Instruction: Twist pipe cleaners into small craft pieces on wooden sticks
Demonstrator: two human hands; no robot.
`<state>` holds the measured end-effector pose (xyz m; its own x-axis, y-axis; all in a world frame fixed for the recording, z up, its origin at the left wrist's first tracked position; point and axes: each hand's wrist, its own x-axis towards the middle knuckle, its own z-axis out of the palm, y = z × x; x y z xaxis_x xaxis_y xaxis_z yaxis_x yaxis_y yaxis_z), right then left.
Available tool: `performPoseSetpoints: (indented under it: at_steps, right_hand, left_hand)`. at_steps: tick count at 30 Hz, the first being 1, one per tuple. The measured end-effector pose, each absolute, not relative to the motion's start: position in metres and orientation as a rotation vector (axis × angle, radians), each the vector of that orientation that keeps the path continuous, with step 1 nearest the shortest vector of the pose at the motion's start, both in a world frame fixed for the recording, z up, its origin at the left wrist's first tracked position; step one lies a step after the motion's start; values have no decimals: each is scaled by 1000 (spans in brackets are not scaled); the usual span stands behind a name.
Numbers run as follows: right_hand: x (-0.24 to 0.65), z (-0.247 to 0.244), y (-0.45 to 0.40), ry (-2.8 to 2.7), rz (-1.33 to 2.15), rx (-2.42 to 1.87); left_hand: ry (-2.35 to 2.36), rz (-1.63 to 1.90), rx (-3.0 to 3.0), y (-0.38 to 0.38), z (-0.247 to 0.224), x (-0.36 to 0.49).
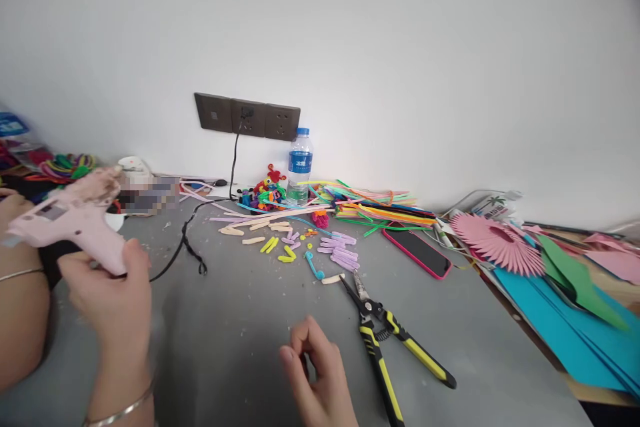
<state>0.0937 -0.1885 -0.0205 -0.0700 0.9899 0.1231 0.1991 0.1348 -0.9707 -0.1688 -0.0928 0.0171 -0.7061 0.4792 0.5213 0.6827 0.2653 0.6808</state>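
My left hand [107, 300], with a silver bangle at the wrist, is closed round the handle of a pale pink glue gun [75, 210]. The gun's nozzle end points left, and its upper part is stained brown. My right hand [320, 370] hovers over the front of the grey table [215, 360]. Its fingers are curled, the thumb stands apart, and nothing shows between them. Just right of it lie yellow-and-black pruning shears [383, 333] with their blades spread. Beyond are short lilac pieces [340, 250], yellow pieces [287, 255] and a blue curled piece [314, 267].
Another person's arm [23, 307] is at the far left. A water bottle [300, 167] stands by the wall near bundled pipe cleaners [385, 207]. A phone [417, 250], a pink paper fan [495, 243] and blue sheets [555, 327] lie right. A black cord [186, 227] trails from the socket [247, 117].
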Motion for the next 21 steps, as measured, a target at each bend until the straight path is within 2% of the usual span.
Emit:
performPoseSetpoints:
  at_steps: [2,5,8,12,19,21]
  right_hand:
    - [82,-7,-176,-1411,1124,-1119]
    - [57,11,-157,-1322,1323,-906]
    - [28,18,-141,-1240,1414,-768]
    - [3,17,-125,-914,1476,-802]
    - [41,10,-124,-838,1396,-830]
    - [59,5,-128,-832,1401,-842]
  left_hand:
    - [-2295,-1377,-1119,-98,33,-146]
    - [-2272,-1257,-1491,-104,46,-118]
    - [-2127,-1144,-1873,-104,42,-99]
    - [-1818,-1078,-2190,-104,23,-83]
    - [-1314,-1026,-2692,-120,24,-93]
    - [-1348,-1183,-2597,-113,31,-114]
